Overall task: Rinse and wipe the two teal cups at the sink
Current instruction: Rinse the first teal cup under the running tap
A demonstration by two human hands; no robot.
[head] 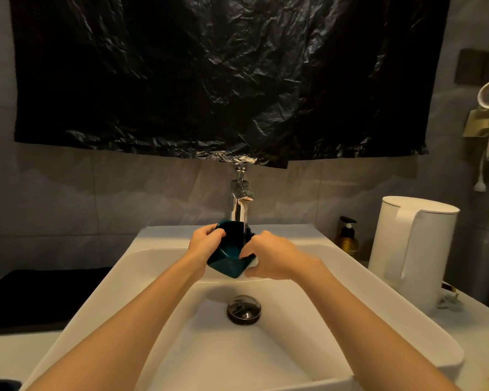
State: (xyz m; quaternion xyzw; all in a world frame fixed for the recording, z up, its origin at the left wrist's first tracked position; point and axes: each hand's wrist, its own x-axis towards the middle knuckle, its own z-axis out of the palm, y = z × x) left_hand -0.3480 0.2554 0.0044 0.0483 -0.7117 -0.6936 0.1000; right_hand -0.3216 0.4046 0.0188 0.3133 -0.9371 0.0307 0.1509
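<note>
One teal cup (228, 256) is held tilted over the white sink (164, 280), right under the chrome tap (240, 201), and water streams onto it. My left hand (205, 242) grips its left side at the rim. My right hand (268, 256) holds its right side, fingers curled round the lower edge, perhaps over something pale. Only this one teal cup is in view.
The dark drain plug (244, 309) sits in the basin. A white kettle (412, 249) and an amber pump bottle (347, 239) stand on the right counter. A black mat (37, 294) lies on the left. Black plastic sheet (223, 77) covers the wall above.
</note>
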